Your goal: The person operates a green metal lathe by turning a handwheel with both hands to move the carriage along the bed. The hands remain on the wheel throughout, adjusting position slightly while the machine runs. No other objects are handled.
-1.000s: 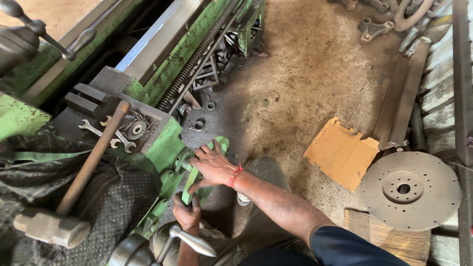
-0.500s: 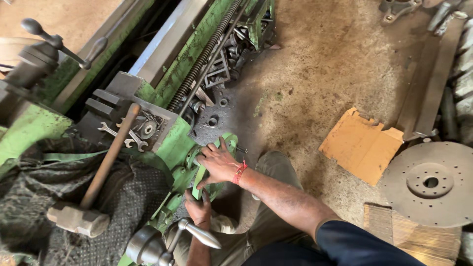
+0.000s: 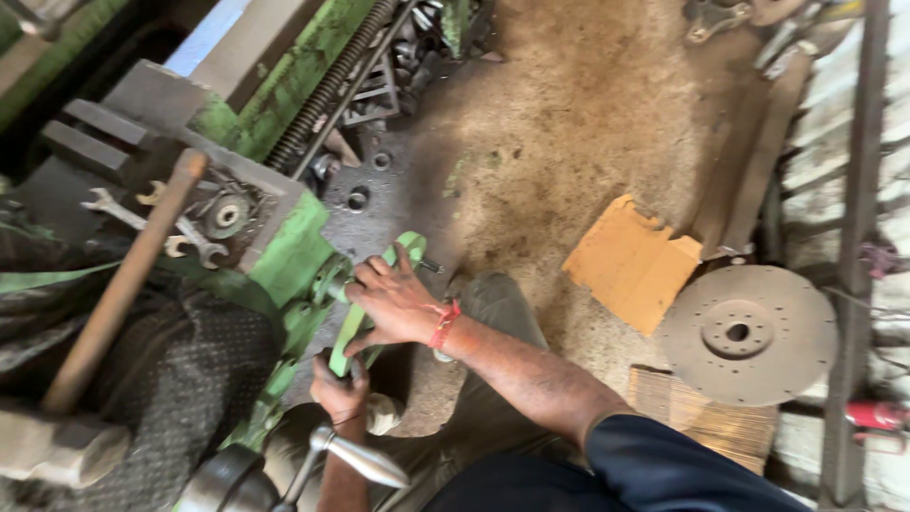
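Both hands grip a green handwheel [image 3: 365, 299] on the front of the green lathe carriage [image 3: 284, 251]. The right hand [image 3: 393, 303] lies spread over the wheel's upper rim, fingers curled on it; the left hand [image 3: 339, 384] clasps its lower rim. Wrenches [image 3: 152, 223] lie on the carriage top beside a wooden handle [image 3: 123, 284].

Soft daylight, brightest upper right | dark shadow under machine at left | motion blur throughout, edges smeared
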A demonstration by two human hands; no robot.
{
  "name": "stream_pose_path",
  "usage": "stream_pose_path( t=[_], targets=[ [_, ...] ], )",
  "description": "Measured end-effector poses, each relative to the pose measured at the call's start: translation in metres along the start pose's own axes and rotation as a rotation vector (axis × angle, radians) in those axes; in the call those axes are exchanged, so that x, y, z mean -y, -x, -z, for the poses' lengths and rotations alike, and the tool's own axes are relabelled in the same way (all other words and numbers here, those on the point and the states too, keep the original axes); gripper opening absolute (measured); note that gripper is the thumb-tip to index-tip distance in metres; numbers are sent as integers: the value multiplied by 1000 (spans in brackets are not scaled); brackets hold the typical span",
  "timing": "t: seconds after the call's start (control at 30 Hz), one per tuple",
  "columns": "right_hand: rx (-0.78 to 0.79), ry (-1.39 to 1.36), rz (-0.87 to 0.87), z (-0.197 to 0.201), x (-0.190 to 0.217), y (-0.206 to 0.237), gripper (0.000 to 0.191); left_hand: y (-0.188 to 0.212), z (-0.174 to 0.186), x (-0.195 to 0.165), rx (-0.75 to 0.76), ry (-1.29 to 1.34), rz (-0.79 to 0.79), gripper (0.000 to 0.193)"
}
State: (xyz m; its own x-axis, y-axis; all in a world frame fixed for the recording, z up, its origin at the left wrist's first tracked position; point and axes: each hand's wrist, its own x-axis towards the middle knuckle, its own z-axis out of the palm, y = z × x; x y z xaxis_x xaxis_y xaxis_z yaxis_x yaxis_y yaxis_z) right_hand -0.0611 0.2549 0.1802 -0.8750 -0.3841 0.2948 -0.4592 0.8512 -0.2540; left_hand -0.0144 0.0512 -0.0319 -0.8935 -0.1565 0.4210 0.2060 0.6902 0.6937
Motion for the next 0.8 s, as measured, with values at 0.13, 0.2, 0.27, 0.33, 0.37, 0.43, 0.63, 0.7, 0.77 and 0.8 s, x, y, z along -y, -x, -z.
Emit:
stream_pose_path(
  t=[0.13,0.2,0.27,0.33,0.37,0.43,0.63,0.7,0.77,0.8],
  targets=[
    [-43,27,0,-5,2,-2,94,0,-2,8,-6,11,-76,44],
    [-26,25,5,-7,5,-5,95,-2,0,6,17,61,-49,44],
    [1,22,-4,-7,8,-6,93,-6,7,2,35,96,-6,44],
    [19,18,-5,-6,8,-7,92,-9,13,-8,50,126,53,45],
    [30,12,-2,-6,7,-7,92,-11,16,-12,71,169,56,42],
    [15,5,24,-7,6,-6,92,-12,23,-21,102,239,80,38],
    [52,13,26,-9,7,-9,92,-17,27,-36,84,210,106,31],
    [35,10,10,-7,10,-9,94,-18,28,-38,80,200,102,32],
    [13,14,18,-3,12,-10,93,-19,27,-40,65,195,87,33],
    [1,17,19,-2,13,-11,93,-19,27,-40,52,192,77,33]
  ],
)
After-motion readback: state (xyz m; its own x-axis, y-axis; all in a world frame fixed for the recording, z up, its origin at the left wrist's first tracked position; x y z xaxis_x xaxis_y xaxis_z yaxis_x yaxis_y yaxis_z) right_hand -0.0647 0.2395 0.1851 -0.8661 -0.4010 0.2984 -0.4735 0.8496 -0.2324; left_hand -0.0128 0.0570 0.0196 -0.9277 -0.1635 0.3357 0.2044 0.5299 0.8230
